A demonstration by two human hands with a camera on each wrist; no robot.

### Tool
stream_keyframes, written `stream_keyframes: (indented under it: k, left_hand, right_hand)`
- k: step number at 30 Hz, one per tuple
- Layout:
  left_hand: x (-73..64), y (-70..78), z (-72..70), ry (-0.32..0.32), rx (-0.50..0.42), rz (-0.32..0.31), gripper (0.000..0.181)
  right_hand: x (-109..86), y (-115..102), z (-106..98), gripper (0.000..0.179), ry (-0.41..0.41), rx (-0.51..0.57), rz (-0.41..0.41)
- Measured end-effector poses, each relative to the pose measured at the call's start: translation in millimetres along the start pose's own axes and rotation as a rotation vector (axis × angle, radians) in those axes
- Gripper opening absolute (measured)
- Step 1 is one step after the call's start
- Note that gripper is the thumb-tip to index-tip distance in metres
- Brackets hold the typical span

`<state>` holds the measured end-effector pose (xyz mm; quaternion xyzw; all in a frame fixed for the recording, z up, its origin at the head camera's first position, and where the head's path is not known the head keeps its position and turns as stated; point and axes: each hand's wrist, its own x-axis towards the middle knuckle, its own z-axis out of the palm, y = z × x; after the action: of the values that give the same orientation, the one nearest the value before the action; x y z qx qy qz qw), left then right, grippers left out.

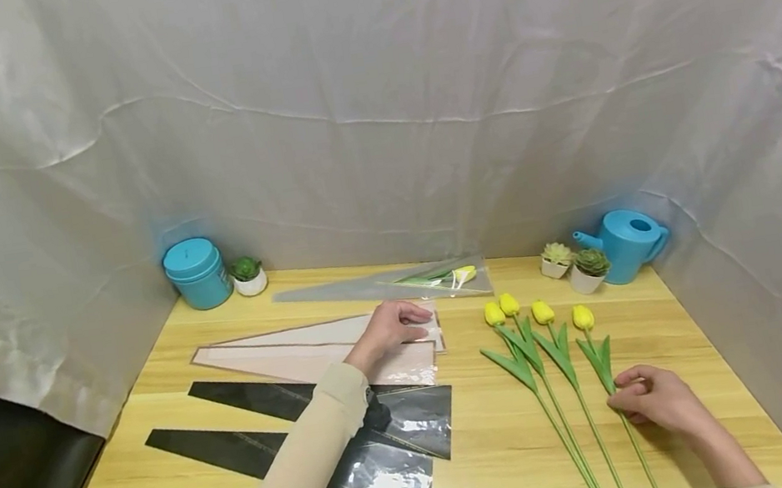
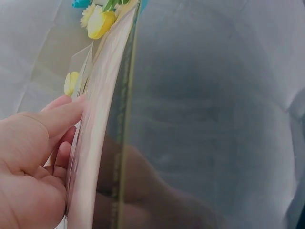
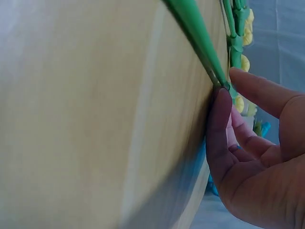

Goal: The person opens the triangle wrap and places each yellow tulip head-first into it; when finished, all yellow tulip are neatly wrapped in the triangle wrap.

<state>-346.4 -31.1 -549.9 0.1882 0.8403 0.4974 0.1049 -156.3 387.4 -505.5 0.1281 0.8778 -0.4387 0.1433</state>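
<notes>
My right hand (image 1: 657, 398) pinches the stem of the rightmost yellow tulip (image 1: 601, 364), just under its leaves, on the wooden table. In the right wrist view, thumb and forefinger meet at the green stem (image 3: 202, 43). Left of it lie several more yellow tulips (image 1: 542, 312) side by side. My left hand (image 1: 390, 330) is over the wide end of the white sleeve (image 1: 298, 335) and pink sleeve (image 1: 348, 360), fingers loosely bent; whether it touches them I cannot tell. Two black clear-fronted sleeves (image 1: 396, 479) lie nearer, partly under the left forearm.
At the back a clear sleeve (image 1: 352, 290) holds one yellow tulip (image 1: 464, 274). A blue canister (image 1: 198, 274) and a small potted plant (image 1: 248, 275) stand at back left. Two succulents (image 1: 589, 269) and a blue watering can (image 1: 627, 247) stand at back right. Grey cloth (image 1: 377, 153) surrounds the table.
</notes>
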Motion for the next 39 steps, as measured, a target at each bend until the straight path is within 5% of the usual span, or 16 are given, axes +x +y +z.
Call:
stream_keyframes:
  k: [25,39]
  left_hand:
    - [-0.1,-4.3,2.3,0.085,-0.297,-0.066,0.020]
    - [-0.7,-1.1,1.9,0.102,-0.329,-0.089,0.021]
  right_hand:
    - [5.1,2.9,0.8,0.041,0.026,-0.012,0.046]
    - [5.7,-5.3,3.2,0.036,0.046,0.055,0.042]
